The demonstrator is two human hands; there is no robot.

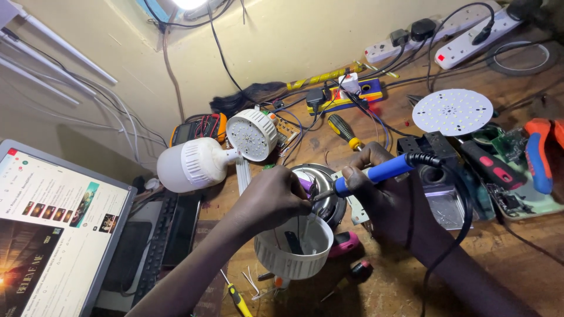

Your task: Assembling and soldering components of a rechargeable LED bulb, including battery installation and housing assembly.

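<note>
Your right hand [382,194] has a closed grip on the blue-handled soldering iron [376,173], its tip angled down-left toward the round metal part [329,202]. Keep that tip steady and only on the joint. Your left hand [273,196] pinches something small beside the tip, wrist arched over the white bulb housing [294,246], which sits open-side up on the bench [529,246]. Brace both wrists low.

A worn wooden desk [529,235] is crowded with repair gear. Along its far edge lie white power strips [470,44], a round white LED disc [452,111], a yellow-handled screwdriver [343,130] and a multimeter [200,127]. A laptop [53,226] fills the near left corner, a large white bulb [191,164] just beside it, and red-and-blue pliers [540,152] lie at the right edge.
</note>
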